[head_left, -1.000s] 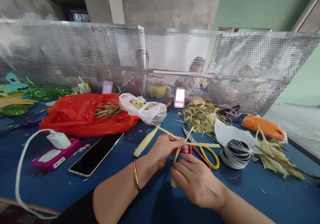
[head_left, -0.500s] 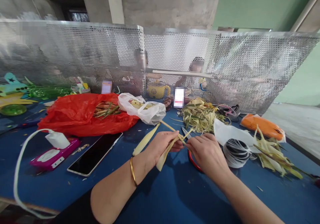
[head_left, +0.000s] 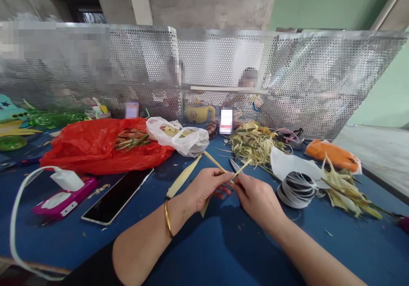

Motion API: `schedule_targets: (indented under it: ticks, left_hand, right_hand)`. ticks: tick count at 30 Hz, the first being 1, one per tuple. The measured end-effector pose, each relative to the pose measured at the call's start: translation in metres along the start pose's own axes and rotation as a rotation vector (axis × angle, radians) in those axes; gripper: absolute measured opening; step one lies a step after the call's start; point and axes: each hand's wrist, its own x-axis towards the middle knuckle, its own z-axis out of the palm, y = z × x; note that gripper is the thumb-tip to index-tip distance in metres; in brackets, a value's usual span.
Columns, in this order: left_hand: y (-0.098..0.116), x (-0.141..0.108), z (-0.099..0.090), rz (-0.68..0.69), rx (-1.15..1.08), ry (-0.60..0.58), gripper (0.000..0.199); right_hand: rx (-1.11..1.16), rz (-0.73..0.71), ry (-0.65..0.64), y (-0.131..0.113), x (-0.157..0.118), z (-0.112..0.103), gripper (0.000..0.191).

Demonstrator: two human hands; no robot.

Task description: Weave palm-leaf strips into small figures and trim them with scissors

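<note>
My left hand (head_left: 209,189), with a gold bangle at the wrist, pinches pale husk strips (head_left: 214,160) whose ends stick out toward the back left and below the palm. My right hand (head_left: 257,194) is closed on the same strips where they cross, close against the left fingertips. One thin end rises to the right above my right hand. Scissors (head_left: 234,165) lie just behind it, blades showing, handles hidden by the hand. A pale husk piece (head_left: 184,176) rests on the blue table (head_left: 198,247) left of my hands.
Red bag (head_left: 86,145), white bag (head_left: 191,141), phone (head_left: 118,197) and purple power bank with cable (head_left: 65,201) sit left. Husk scraps (head_left: 252,145), a white ribbon roll (head_left: 296,190), an orange packet (head_left: 332,155) and husks (head_left: 347,190) lie right. People show behind a perforated screen (head_left: 220,52).
The view has shifted slightly, so table items appear a little further left. My hands have turned the strips, and my right hand now covers the scissors' red handle.
</note>
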Motion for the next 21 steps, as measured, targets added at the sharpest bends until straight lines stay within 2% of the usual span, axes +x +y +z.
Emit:
schedule_targets:
  ticks: [3,6,11,13,16,17,21]
  left_hand:
    - [-0.006,0.002,0.001,0.082,0.116,0.054,0.02]
    - [-0.01,0.005,0.001,0.135,0.14,0.114,0.016]
    - [-0.008,0.007,-0.003,0.118,0.131,0.083,0.015]
    - [-0.004,0.004,-0.005,0.113,0.164,0.034,0.016]
    - [0.003,-0.004,-0.005,0.066,0.229,-0.108,0.022]
    - [0.004,-0.006,-0.005,0.04,0.246,-0.159,0.023]
    - [0.005,-0.014,0.0,-0.038,0.295,-0.314,0.023]
  right_hand:
    - [-0.032,-0.006,-0.026,-0.004,-0.001,0.003,0.016]
    - [0.012,0.001,-0.07,-0.008,-0.003,0.001,0.021]
    - [0.245,-0.019,-0.168,-0.006,-0.002,-0.015,0.023]
    - [0.353,-0.004,-0.114,-0.001,0.001,-0.022,0.025]
    - [0.44,0.08,0.08,0.009,0.007,-0.028,0.024]
    - [0.494,0.112,0.079,0.012,0.009,-0.028,0.023]
    - [0.895,0.223,-0.183,0.012,0.012,-0.017,0.027]
